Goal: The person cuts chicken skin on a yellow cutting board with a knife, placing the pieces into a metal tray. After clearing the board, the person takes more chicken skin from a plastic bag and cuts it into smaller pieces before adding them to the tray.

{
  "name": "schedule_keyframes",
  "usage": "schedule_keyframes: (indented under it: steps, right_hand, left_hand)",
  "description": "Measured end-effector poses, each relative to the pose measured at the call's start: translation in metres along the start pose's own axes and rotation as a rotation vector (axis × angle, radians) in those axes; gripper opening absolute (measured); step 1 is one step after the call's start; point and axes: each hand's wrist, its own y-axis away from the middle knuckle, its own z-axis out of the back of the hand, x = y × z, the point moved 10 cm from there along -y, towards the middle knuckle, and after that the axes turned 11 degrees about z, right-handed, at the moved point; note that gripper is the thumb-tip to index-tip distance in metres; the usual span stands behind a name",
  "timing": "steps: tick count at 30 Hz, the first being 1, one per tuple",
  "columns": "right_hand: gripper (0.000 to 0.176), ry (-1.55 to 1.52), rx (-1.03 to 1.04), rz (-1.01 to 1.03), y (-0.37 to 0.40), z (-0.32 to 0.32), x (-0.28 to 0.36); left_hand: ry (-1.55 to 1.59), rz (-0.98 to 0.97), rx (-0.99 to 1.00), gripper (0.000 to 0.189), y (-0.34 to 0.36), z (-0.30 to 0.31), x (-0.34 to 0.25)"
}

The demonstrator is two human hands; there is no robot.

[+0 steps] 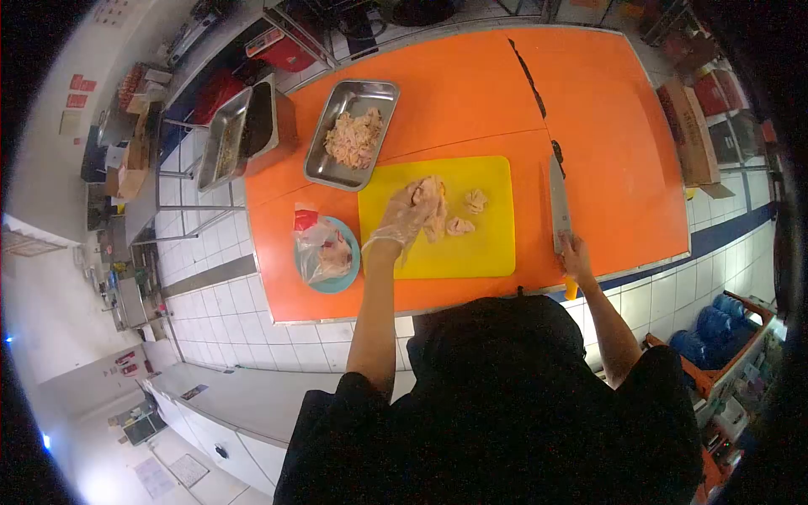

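My left hand, in a clear plastic glove, has its fingers closed around a pale piece of chicken on the yellow cutting board. Two smaller chicken pieces lie apart on the board, to the right of that hand. Off the board's right side, my bare right hand grips a large knife. Its broad blade points away from me over the orange table, and the end of its yellow-orange handle shows below the hand.
A steel tray with shredded chicken stands behind the board's left corner. Left of the board, a blue plate carries a plastic bag of meat. Deep steel pans sit at the left edge of the orange table. A dark crack crosses the tabletop.
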Motion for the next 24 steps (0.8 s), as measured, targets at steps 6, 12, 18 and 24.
schedule_keyframes:
  steps: [6, 12, 18, 24]
  right_hand:
    - [0.042, -0.032, -0.009, -0.035, 0.004, -0.003, 0.008]
    - [0.040, -0.018, 0.025, 0.060, -0.003, -0.003, -0.002]
    - [0.036, -0.078, 0.035, 0.046, 0.002, -0.004, 0.010]
    - [0.031, 0.251, 0.319, 0.568, 0.015, -0.068, 0.111]
  left_hand:
    - [0.172, -0.094, 0.055, 0.066, 0.006, -0.004, -0.001]
    - [0.373, 0.047, -0.007, 0.037, 0.005, 0.004, 0.017]
    - [0.460, 0.111, -0.145, 0.025, 0.009, 0.021, 0.039]
    - [0.382, -0.144, -0.244, 0.022, 0.046, 0.058, 0.005]
